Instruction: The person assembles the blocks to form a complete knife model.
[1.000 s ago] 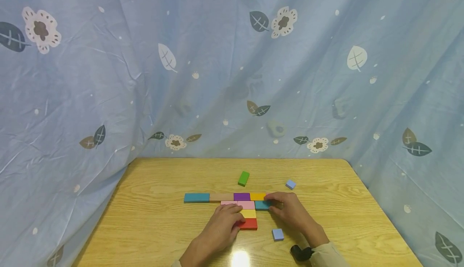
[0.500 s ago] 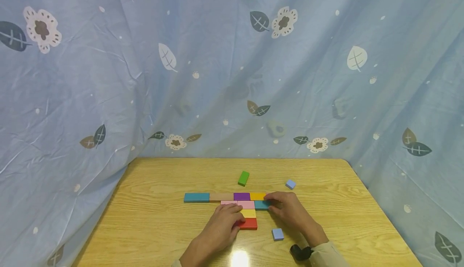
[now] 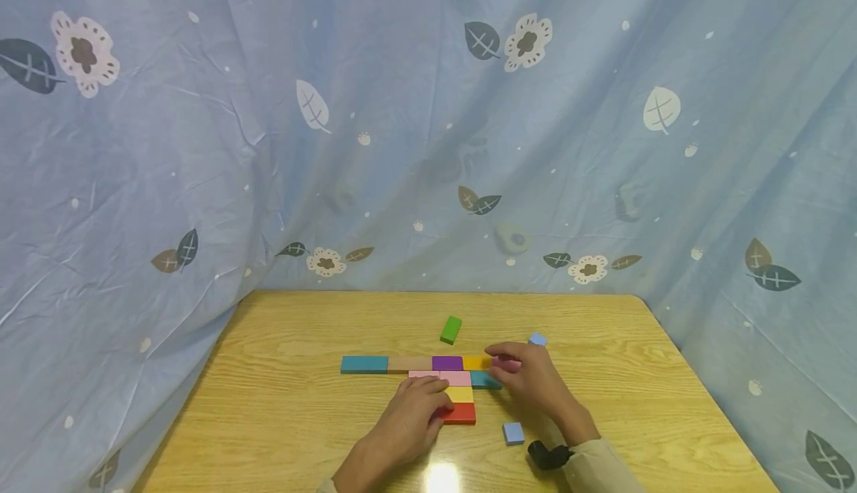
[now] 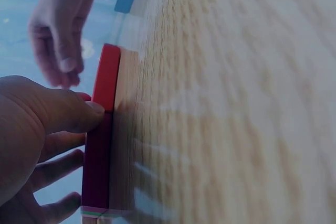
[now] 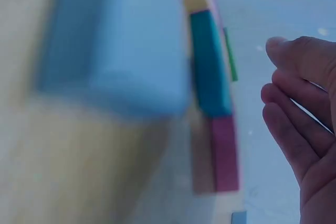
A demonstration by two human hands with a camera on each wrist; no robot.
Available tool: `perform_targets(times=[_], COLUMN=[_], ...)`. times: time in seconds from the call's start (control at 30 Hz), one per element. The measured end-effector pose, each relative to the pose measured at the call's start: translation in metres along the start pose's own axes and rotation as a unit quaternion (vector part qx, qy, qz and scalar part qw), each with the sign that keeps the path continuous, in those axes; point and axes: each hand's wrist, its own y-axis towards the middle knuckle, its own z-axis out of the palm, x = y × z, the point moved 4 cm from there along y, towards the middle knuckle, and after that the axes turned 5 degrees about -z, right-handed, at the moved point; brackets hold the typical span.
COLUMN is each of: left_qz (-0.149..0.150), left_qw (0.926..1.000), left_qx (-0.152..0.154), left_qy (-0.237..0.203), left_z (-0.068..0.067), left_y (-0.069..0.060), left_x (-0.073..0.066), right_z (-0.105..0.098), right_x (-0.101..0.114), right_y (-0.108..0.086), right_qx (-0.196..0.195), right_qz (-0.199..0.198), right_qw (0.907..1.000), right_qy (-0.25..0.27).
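Note:
Flat coloured blocks lie edge to edge on the table. The back row has a teal block (image 3: 364,364), a tan block (image 3: 410,363), a purple block (image 3: 447,363), an orange block (image 3: 477,362) and a magenta block (image 5: 226,153). Nearer are pink blocks (image 3: 455,378), a second teal block (image 3: 485,379), a yellow block (image 3: 460,394) and a red block (image 3: 459,413). My left hand (image 3: 416,415) rests over this group's left part, thumb against the front blocks' edge, hiding some. Just above the right end, my right hand (image 3: 532,375) holds nothing, its fingers loosely bent.
A green block (image 3: 451,330) lies behind the row. One light blue block (image 3: 538,339) sits behind my right hand, and another light blue block (image 3: 513,433) sits near its wrist. A patterned blue curtain (image 3: 415,106) hangs behind the wooden table (image 3: 281,433).
My right hand has let go of the blocks at the right end and lifted slightly up and back, uncovering part of the magenta block. The left hand stays put.

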Motion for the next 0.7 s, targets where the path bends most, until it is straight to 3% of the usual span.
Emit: perform_targets(times=[0.33,0.7], left_qz=[-0.003,-0.001], left_qw=[1.0,1.0], left_qx=[0.002,0.006], left_qy=[-0.001,0.001], left_z=[0.0,0.0], left_y=[0.0,-0.001], left_x=[0.0,-0.001], right_z=[0.023,0.053], right_x=[0.002,0.003], right_y=[0.044,0.071], right_qx=[-0.043,0.012], right_qz=[0.035,0.049], right_qw=[0.9976,0.9938], right_qy=[0.041,0.099])
